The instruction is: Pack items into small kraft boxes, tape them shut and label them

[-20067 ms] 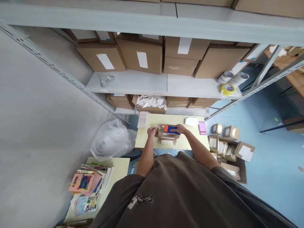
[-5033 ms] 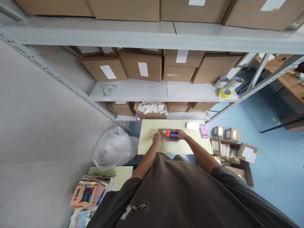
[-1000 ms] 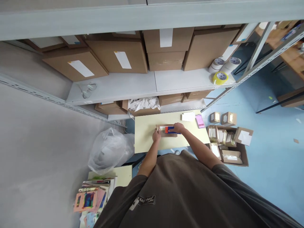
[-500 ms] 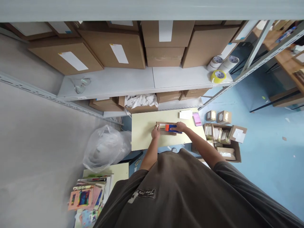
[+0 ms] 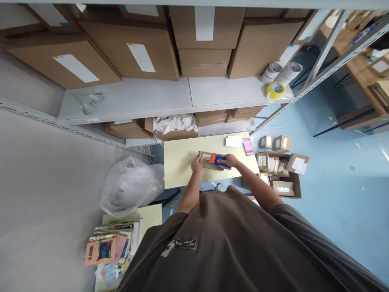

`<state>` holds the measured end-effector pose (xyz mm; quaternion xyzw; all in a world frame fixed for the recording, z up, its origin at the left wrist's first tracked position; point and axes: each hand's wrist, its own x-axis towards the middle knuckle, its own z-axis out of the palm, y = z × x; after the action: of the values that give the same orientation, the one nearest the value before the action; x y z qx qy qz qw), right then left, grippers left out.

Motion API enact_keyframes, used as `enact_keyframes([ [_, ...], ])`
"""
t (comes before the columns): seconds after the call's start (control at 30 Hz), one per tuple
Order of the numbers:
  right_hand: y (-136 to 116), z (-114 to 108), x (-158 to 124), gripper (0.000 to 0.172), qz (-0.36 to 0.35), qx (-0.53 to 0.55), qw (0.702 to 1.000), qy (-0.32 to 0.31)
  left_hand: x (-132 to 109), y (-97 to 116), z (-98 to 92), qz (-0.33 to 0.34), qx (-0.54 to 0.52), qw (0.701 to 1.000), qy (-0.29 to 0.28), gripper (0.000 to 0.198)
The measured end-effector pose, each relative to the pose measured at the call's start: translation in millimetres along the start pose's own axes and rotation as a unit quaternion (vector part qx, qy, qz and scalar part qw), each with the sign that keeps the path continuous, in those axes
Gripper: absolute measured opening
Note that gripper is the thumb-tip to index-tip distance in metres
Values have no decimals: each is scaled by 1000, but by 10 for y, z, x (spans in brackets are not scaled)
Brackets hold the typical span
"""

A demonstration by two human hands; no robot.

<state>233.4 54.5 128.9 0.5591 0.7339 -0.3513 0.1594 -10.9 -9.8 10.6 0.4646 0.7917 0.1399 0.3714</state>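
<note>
A small open cardboard box [image 5: 216, 166] lies slightly slanted on the pale yellow table [image 5: 179, 162]. My left hand [image 5: 197, 165] is closed around the box's left end. A flat, oblong blue-and-orange item [image 5: 219, 160] lies over the box, its orange end toward the left. My right hand [image 5: 230, 160] grips its blue right part, fingers across the top. Whether this item rests inside the box or just above it, I cannot tell. Behind my right hand, a white paper stack [image 5: 233, 141] and a pink item [image 5: 248, 147] lie at the table's back right.
Beyond the table stands a metal shelf [image 5: 152, 95] with large cartons [image 5: 130, 48] and yellow tape [image 5: 275, 90]. A clear plastic bag [image 5: 129, 186] bulges at the left. On the floor at right, an open carton [image 5: 296, 182] holds several small boxes. Books [image 5: 118, 243] are piled lower left.
The whole view has shifted, so the shelf and table sit slightly higher and further left. Both hands keep their holds on the cardboard box and the blue-and-orange item, which now slant a little more.
</note>
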Motion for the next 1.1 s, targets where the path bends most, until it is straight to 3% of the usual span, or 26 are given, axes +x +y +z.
enact_keyframes([
  [0.23,-3,43,-20,81,13,-33,999,0,-33,1,7,2,7,1000,-7,58],
  [0.5,8,52,53,80,23,21,999,6,-44,-23,-65,3,-20,1000,-21,55],
  [0.6,1,8,106,83,46,16,999,22,-114,-82,-61,35,-55,997,-41,56],
  [0.7,4,-56,141,85,55,3,999,-2,-184,-111,-28,55,-75,994,-65,58],
  [0.8,2,-82,116,85,53,-5,998,-15,-217,-99,17,30,-79,994,-62,59],
  [1.1,-183,-23,-48,67,63,44,995,63,-342,-229,91,53,-200,977,-53,82],
])
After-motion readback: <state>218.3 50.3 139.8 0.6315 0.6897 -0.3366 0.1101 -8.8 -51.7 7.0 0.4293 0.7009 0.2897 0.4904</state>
